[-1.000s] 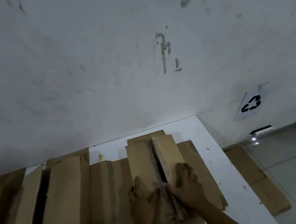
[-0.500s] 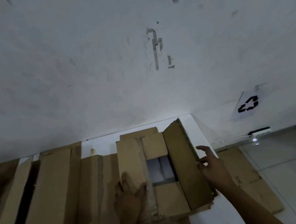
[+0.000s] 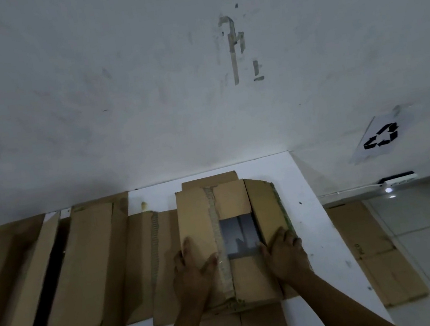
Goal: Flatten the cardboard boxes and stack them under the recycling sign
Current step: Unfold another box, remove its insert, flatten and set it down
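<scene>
Two hands [image 3: 240,265] flat on box [image 3: 231,205] near table [image 3: 311,221] edge

We see left hand [image 3: 194,273] and right hand [image 3: 284,254] pressing flat on the flaps of a cardboard box [image 3: 232,210] on the white table [image 3: 319,231]. Recycling sign [image 3: 378,137] on wall, right; flattened cardboard [image 3: 372,251] on floor below it.

Box [image 3: 237,243] on table [image 3: 314,217], other boxes [image 3: 78,267] left; recycling sign [image 3: 378,137] on wall right, cardboard [image 3: 375,256] below.
</scene>
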